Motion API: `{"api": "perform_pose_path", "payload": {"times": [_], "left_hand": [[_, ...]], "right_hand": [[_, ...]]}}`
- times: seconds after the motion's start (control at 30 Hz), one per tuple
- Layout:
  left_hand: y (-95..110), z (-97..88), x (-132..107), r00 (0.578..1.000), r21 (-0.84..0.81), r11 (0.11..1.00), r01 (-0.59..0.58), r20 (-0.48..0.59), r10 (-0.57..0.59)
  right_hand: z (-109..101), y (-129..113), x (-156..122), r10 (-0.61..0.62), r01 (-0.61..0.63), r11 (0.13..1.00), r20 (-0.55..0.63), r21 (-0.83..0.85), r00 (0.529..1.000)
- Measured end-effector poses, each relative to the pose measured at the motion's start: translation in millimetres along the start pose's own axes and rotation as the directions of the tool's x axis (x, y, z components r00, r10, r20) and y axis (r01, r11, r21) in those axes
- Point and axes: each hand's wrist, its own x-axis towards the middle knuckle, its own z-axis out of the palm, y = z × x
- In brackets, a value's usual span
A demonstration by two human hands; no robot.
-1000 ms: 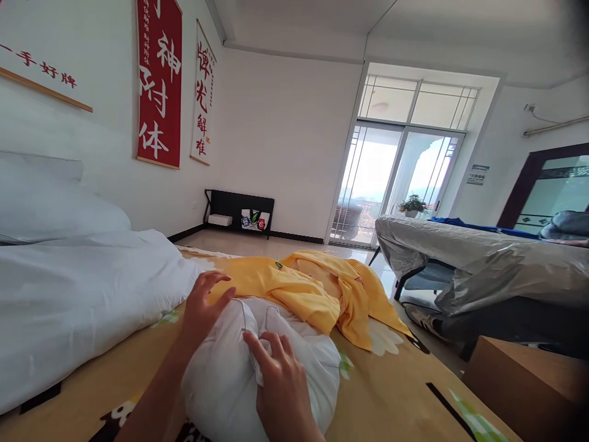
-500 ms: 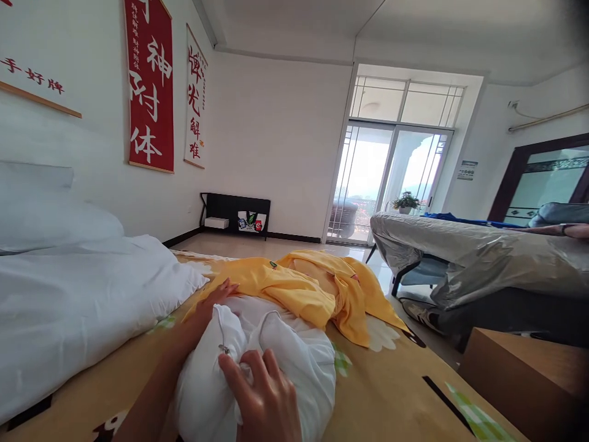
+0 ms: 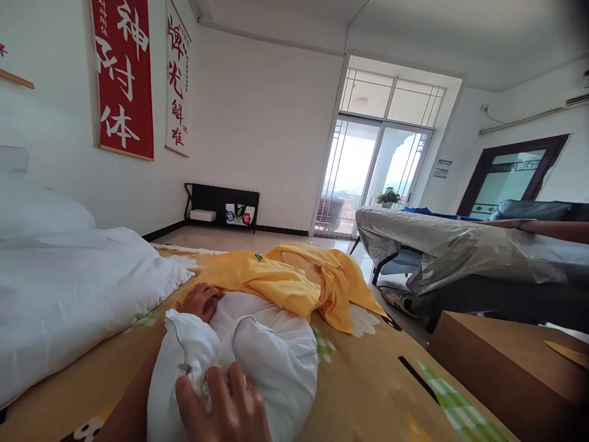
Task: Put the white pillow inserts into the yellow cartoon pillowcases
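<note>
A plump white pillow [image 3: 271, 362] in a zippered case lies on the yellow patterned bed sheet [image 3: 368, 393] right in front of me. My right hand [image 3: 221, 408] is closed on the bunched case fabric near its zipper pull [image 3: 184, 368] at the near end. My left hand [image 3: 200, 301] grips the pillow's far left edge with curled fingers. A yellow garment [image 3: 294, 285] lies crumpled just behind the pillow.
A white duvet [image 3: 78, 288] and another pillow [image 3: 37, 212] fill the left side of the bed. A brown cardboard box [image 3: 501, 368] stands at the right. Beyond it is a silver-covered table [image 3: 460, 252] with another person's arm [image 3: 543, 227] on it.
My right hand slid toward me along the pillow and bunched the case at the zipper. My left hand moved from flat on top to gripping the far edge. My view shifted right.
</note>
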Motion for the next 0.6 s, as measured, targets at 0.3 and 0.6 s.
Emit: {"api": "perform_pose_path", "payload": {"times": [0.3, 0.6], "left_hand": [[-0.4, 2.4, 0.9, 0.99, -0.072, 0.991, 0.115, -0.07, -0.12], [23.2, -6.2, 1.8, 0.973, -0.091, 0.97, 0.223, 0.08, -0.217]], "right_hand": [[1.1, -3.5, -2.4, 0.028, -0.027, 0.999, 0.012, -0.02, 1.0], [-1.6, -0.2, -8.1, -0.025, 0.025, 1.0, 0.125, 0.003, 0.992]]}}
